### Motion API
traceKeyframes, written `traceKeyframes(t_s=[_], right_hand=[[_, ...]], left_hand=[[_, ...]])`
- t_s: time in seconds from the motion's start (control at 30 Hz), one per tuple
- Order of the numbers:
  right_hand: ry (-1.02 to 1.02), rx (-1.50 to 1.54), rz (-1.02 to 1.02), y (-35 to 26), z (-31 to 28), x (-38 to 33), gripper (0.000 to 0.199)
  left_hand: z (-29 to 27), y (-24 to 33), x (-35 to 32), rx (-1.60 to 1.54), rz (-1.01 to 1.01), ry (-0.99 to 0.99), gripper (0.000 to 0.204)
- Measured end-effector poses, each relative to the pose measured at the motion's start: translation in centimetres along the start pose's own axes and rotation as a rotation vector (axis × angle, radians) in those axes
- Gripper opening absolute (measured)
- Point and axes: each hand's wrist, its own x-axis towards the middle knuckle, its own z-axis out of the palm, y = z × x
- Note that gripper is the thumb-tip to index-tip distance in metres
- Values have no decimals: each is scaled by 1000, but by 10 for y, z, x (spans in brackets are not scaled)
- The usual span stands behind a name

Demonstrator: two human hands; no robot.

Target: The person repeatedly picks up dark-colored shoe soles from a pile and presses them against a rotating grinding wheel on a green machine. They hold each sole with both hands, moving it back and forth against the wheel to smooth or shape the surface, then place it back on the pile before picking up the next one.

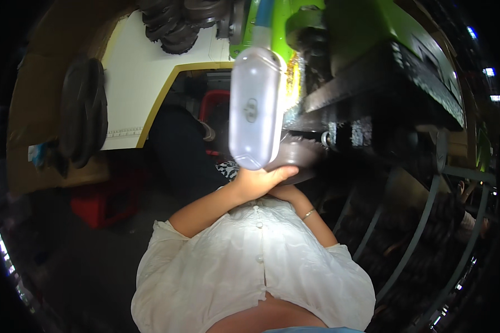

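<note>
A dark brown shoe sole point(301, 157) with a ragged edge is held up against the machine, close in front of my body. My left hand point(256, 182) is closed on its near side, thumb laid along the sole. Part of that hand is covered by a pale, rounded oblong lamp point(254, 108) hanging in front of it. My right hand point(284, 192) sits behind and below the left, close against the sole's near edge. Its fingers are hidden, so I cannot tell their grip. The green machine point(366, 33) has dark metal parts, blurred near the sole.
Several dark soles point(175, 28) lie heaped on the white tabletop point(150, 50), its edge yellow. More soles point(84, 111) stand stacked at the left by a cardboard box point(33, 133). A red stool point(103, 202) is below. Grey rack bars point(422, 222) curve at the right.
</note>
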Motion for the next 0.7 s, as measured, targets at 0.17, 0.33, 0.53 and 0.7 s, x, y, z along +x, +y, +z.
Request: traceKeyframes(t_s=[0.17,0.33,0.53,0.7], right_hand=[[-254,-57,6,-49,34,16,34],[-317,-90,53,-71,40,14,29],[-102,-404,-74,-28,5,-5,35],[132,-333,10,-23,-80,-59,31]], left_hand=[[-8,32,32,116,-288,-35,35],[-13,26,25,117,-190,12,26],[-21,9,5,-134,-306,91,25],[-26,-3,-5,-407,-303,82,26]])
